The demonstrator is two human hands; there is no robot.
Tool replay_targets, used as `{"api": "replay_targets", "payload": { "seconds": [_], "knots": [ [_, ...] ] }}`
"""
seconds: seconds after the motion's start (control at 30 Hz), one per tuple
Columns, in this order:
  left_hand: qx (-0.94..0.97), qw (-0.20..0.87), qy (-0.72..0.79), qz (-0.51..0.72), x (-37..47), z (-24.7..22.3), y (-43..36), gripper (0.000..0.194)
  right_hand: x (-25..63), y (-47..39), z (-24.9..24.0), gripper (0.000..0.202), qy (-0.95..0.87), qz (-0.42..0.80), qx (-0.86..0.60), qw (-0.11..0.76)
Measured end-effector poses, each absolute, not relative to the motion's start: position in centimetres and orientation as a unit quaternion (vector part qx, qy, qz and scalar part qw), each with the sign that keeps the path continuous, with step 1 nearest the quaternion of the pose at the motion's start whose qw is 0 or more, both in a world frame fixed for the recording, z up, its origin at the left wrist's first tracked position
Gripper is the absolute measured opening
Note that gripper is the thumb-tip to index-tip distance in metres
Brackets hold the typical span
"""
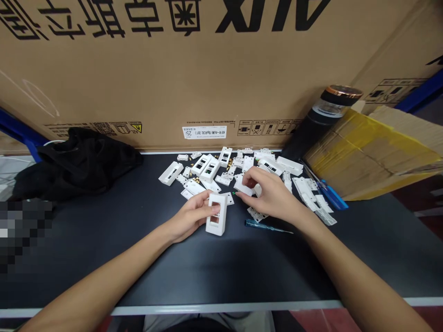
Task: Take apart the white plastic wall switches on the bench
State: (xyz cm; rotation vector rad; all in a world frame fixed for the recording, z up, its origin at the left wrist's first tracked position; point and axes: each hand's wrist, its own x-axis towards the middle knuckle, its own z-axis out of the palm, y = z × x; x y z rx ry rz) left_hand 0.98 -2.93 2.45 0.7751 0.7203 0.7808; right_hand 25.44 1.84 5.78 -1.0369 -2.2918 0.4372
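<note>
White rectangular plastic housing [223, 216], two-windowed | clamped in left hand [193, 214], left of slim blue-handled screwdriver [262, 225] | right hand [269, 193] beyond screwdriver, grip unclear

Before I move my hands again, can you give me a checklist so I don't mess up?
1. White case held by left hand: ok.
2. Right hand gripping a part: cannot tell, the fingers hide it.
3. White parts sorted into neat piles: not ok, they're jumbled.
4. Blue screwdriver lying on the table: ok.
5. Black bottle away from both hands: ok.
</note>
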Motion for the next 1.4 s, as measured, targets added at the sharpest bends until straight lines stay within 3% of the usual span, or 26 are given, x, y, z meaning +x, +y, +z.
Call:
{"api": "replay_targets", "payload": {
  "seconds": [0.33,0.47,0.83,1.13,1.4],
  "knots": [
    [0.306,0.826,0.303,0.364,0.7,2.6,-2.2,0.036,25.7,1.6,6.2,0.02,-0.867,0.169,-0.383,0.271],
    [0.309,0.82,0.31,0.37,0.7,2.4,-2.0,0.034,25.5,1.6,6.8,0.007,-0.852,0.205,-0.37,0.308],
    [0.311,0.804,0.329,0.386,1.0,2.6,-2.1,0.038,24.6,0.3,7.1,0.012,-0.745,0.398,-0.348,0.406],
    [0.348,0.788,0.338,0.379,1.0,2.7,-2.2,0.029,23.6,-0.3,6.4,0.018,-0.835,0.347,-0.307,0.296],
    [0.325,0.773,0.367,0.403,1.2,2.6,-2.0,0.031,24.0,-0.3,7.1,0.033,-0.868,0.32,-0.285,0.252]
  ]
}}
